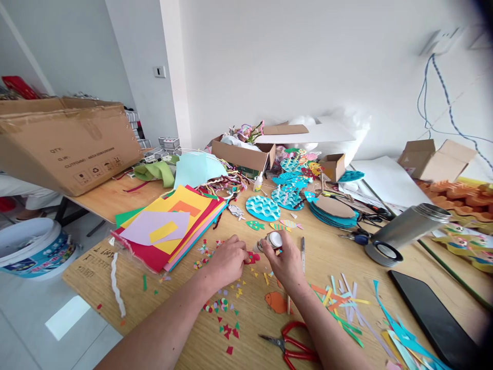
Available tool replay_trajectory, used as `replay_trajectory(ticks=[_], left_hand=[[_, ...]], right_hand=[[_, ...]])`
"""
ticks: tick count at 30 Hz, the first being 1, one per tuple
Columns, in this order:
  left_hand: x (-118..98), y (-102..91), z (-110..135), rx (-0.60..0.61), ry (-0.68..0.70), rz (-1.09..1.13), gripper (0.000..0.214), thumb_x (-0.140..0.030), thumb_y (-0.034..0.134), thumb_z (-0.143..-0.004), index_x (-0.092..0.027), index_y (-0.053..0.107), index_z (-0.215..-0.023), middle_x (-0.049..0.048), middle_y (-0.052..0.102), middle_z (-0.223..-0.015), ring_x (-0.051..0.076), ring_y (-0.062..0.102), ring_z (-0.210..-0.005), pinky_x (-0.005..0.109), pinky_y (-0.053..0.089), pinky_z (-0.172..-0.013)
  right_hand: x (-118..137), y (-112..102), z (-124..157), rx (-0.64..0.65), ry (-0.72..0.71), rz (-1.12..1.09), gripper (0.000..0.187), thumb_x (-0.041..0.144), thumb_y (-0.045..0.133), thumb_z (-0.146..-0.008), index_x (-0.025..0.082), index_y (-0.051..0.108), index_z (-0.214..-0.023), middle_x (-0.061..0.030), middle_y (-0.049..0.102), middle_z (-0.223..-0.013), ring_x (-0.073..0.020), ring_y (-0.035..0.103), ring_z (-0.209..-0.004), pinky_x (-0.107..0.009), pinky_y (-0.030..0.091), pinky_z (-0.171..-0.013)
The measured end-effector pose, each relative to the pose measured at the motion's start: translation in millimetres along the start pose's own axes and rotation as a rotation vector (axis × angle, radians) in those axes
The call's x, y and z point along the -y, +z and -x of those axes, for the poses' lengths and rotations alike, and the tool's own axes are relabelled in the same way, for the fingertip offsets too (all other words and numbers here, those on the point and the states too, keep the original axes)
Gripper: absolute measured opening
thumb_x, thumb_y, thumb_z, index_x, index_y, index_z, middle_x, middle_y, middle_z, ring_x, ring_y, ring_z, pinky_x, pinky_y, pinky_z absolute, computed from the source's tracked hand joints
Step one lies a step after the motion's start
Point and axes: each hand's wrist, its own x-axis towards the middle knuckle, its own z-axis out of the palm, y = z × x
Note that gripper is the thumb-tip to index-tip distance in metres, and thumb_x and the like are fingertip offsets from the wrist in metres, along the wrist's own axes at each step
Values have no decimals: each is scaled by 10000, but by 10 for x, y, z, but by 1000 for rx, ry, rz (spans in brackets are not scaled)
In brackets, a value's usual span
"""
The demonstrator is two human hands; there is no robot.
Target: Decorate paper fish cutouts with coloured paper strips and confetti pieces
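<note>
My left hand (227, 259) rests on the wooden table (127, 303), its fingers pinched on a small red paper piece (252, 257). My right hand (285, 262) is closed around a small glue bottle (269, 240), its white end pointing up and its nozzle tilted toward the red piece. Small coloured paper scraps (221, 306) lie scattered in front of both hands. An orange paper fish (275, 302) lies just below my right wrist.
A stack of coloured paper sheets (173, 223) lies to the left, red-handled scissors (290, 345) near the front edge. Paper strips (342, 300), a pen (302, 252), blue wave discs (263, 207), a tipped metal flask (404, 231), a black tablet (435, 321) and cardboard boxes (65, 144) surround the work area.
</note>
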Motion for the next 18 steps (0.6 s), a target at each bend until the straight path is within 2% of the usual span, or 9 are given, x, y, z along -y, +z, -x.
replay_trajectory(ticks=[4,8,13,15,18], left_hand=[[6,9,1,-20,22,-14,275,-51,491,-806,-185,720,-877,76,634,-832,213,497,-945,316,433,-840],[10,18,2,-30,25,-14,261,-66,497,-813,-180,720,-886,78,637,-830,214,498,-941,319,437,-835],[10,14,-4,-18,16,-17,273,-48,504,-796,-187,724,-879,75,642,-836,212,506,-947,323,436,-844],[11,6,-6,-23,22,-8,264,-49,511,-796,-185,726,-866,69,652,-835,208,512,-941,313,437,-834],[15,-6,-6,-32,23,10,244,-58,524,-798,-185,729,-832,56,665,-808,201,525,-923,301,438,-808]], right_hand=[[-1,-7,-5,23,11,10,178,381,526,-837,211,477,-812,19,533,-659,-135,482,-554,-243,397,-535],[-3,-15,-14,-34,49,-21,190,392,529,-832,209,492,-798,10,559,-663,-130,485,-546,-236,402,-521],[-10,-18,-33,4,106,-64,209,402,559,-809,201,509,-777,17,549,-630,-127,490,-517,-238,401,-492],[5,-89,-79,-56,151,-139,233,423,566,-805,199,514,-768,21,544,-613,-124,492,-505,-237,407,-481],[11,-328,-199,-207,243,-363,265,452,564,-807,188,540,-805,11,571,-627,-130,535,-507,-245,433,-478]])
